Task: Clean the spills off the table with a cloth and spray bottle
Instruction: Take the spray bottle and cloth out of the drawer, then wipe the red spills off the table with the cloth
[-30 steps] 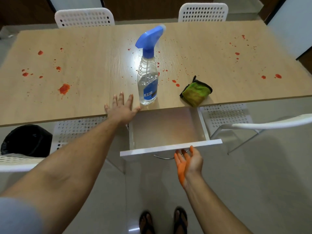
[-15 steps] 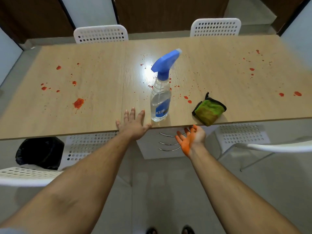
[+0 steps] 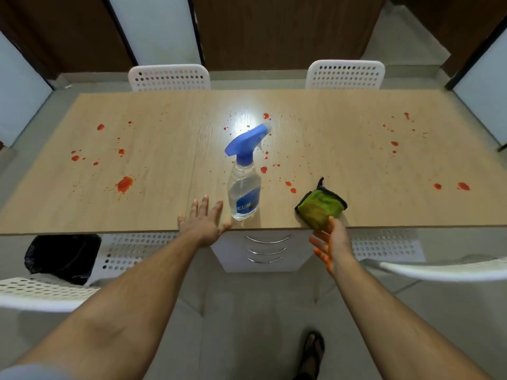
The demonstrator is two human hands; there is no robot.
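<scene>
Both hands work at the near edge of the surface. Left hand lies flat there, fingers spread, just beside the upright spray bottle. Right hand hangs off the edge, fingers loosely spread, fingertip touching the green cloth at the edge. Red spills dot left, middle and right; bare wood lies between.

Red spills dot the tan table; blue-capped clear spray bottle; green, black-edged cloth.

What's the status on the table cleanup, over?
Left hand flat on table; right hand open at cloth. Spray bottle upright, untouched. Spills remain.
</scene>
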